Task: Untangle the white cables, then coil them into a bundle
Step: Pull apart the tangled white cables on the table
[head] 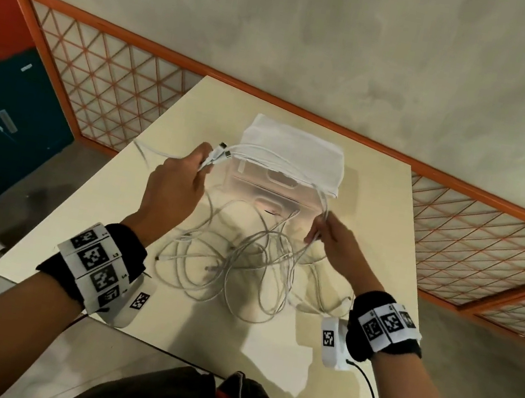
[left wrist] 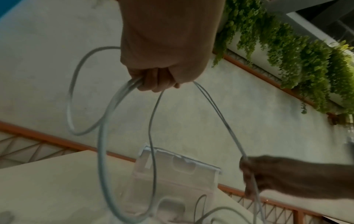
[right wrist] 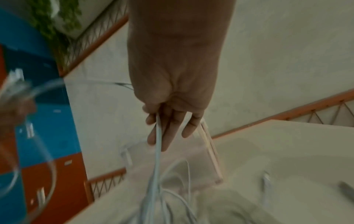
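Several white cables [head: 243,265] lie tangled in loops on the cream table [head: 264,348], with strands lifted between both hands. My left hand [head: 185,172] is raised at the left and grips a bunch of cable ends, their connectors [head: 218,153] sticking out above the fist; in the left wrist view the left hand [left wrist: 157,81] closes round cable loops [left wrist: 107,136]. My right hand [head: 325,230] pinches strands [right wrist: 158,148] at the right; the right wrist view shows the right hand [right wrist: 168,130] with cable running down past its fingers.
A clear plastic box [head: 272,193] with a white cloth [head: 295,159] on top stands at the table's far side, just beyond the hands. An orange lattice railing [head: 101,74] runs behind the table. A blue cabinet [head: 6,121] stands at the left.
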